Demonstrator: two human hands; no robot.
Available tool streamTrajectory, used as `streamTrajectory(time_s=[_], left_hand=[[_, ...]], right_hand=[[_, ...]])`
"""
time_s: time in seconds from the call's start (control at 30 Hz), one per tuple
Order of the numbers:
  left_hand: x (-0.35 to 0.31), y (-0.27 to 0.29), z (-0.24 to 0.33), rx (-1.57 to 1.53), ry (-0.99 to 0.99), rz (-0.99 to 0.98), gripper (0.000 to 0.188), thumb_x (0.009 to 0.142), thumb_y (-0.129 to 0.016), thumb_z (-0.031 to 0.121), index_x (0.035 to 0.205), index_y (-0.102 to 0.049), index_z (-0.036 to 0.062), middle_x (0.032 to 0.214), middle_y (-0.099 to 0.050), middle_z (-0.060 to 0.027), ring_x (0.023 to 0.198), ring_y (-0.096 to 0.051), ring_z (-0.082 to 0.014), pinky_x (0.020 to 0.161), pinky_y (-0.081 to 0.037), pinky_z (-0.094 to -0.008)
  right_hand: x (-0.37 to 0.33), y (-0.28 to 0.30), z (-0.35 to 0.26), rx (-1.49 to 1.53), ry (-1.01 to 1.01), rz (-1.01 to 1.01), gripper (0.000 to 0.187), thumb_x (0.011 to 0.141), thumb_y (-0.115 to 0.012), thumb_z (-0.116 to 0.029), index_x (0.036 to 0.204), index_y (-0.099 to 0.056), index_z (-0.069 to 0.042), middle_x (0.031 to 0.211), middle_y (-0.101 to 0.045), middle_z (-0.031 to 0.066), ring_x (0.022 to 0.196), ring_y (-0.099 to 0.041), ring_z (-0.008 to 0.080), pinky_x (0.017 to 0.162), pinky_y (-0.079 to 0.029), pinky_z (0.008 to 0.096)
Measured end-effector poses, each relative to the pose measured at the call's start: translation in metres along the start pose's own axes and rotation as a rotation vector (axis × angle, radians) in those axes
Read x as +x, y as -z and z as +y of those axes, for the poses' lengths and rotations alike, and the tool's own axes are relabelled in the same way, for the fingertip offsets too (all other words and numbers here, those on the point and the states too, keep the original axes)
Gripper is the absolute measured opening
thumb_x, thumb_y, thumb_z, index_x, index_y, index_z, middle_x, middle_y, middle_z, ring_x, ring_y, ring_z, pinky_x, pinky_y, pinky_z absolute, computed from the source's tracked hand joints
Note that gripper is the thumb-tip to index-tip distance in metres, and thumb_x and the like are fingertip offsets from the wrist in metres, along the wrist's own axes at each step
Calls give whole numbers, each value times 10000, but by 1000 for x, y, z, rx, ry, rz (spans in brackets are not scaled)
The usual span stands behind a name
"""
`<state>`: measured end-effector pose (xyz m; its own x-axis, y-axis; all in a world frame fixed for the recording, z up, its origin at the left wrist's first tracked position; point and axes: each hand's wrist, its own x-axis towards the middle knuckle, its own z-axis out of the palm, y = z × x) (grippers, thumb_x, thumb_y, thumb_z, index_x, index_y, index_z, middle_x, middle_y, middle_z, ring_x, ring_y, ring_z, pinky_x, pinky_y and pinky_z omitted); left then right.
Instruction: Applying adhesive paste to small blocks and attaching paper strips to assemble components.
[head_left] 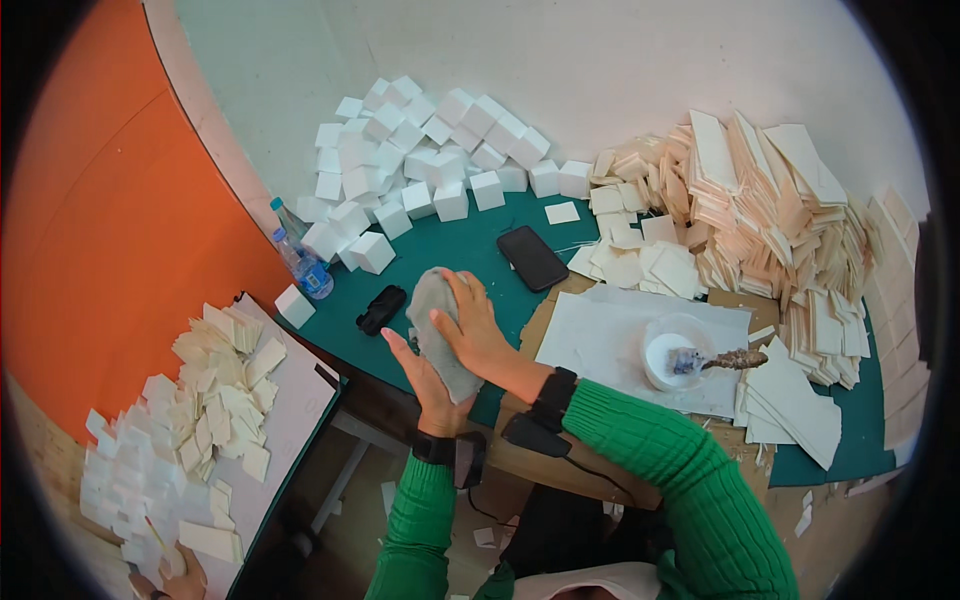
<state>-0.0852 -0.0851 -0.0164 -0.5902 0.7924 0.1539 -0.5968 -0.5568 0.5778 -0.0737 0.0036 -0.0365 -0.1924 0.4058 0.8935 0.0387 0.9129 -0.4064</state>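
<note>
A grey cloth (436, 305) is pressed between my two hands above the near edge of the green table. My left hand (432, 398) supports it from below and the left, thumb up. From the right, my right hand (470, 325) lies over the cloth with its fingers pressed on it. Just left of the hands sits a small black folded item (381, 310) whose kind I cannot make out. Beyond them lies a black phone (532, 258). On a white sheet (590, 335) to the right stands a white bowl (655, 370) of white paste, with a brush (735, 360) resting in it.
White blocks (410, 165) are heaped along the back wall. Stacks of cream-coloured thin pieces (740, 220) fill the back right. Plastic bottles (305, 268) stand at the left. On the left side table are more pieces (225, 380), blocks (135, 480) and another person's hand (183, 575).
</note>
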Motion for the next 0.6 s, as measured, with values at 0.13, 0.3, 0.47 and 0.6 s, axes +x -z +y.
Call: streamTrajectory(time_s=[0.13,0.3,0.47,0.6], left_hand=[[-8,-3,-15,35,-56,-35,817,892,-267,700,1410,-320,71,1421,-380,-73,1315,-347,-273,1087,-268,-386],[-11,21,-26,182,-91,-51,801,913,-241,671,1423,-298,56,1427,-375,-77,1325,-336,-266,1096,-253,-408],[-6,19,-17,169,-58,-208,834,902,-244,674,1420,-304,24,1447,-348,-88,1326,-342,-253,1102,-241,-409],[-4,-8,-2,-125,-44,-244,833,918,-197,655,1451,-231,15,1496,-271,-88,1372,-267,-260,1130,-175,-419]], right_hand=[[3,0,5,265,-258,-222,379,946,-464,-243,1246,-461,-11,953,-601,198,773,-605,350,684,-475,419],[16,-5,20,209,-510,-467,365,954,-467,-249,1213,-494,7,954,-620,173,805,-618,298,695,-479,401],[30,7,32,836,-914,-540,374,960,-457,-285,1122,-551,39,914,-641,175,823,-625,294,713,-483,410],[11,5,9,1010,-882,-328,395,950,-458,-295,1065,-570,67,896,-640,231,821,-636,365,726,-488,425]])
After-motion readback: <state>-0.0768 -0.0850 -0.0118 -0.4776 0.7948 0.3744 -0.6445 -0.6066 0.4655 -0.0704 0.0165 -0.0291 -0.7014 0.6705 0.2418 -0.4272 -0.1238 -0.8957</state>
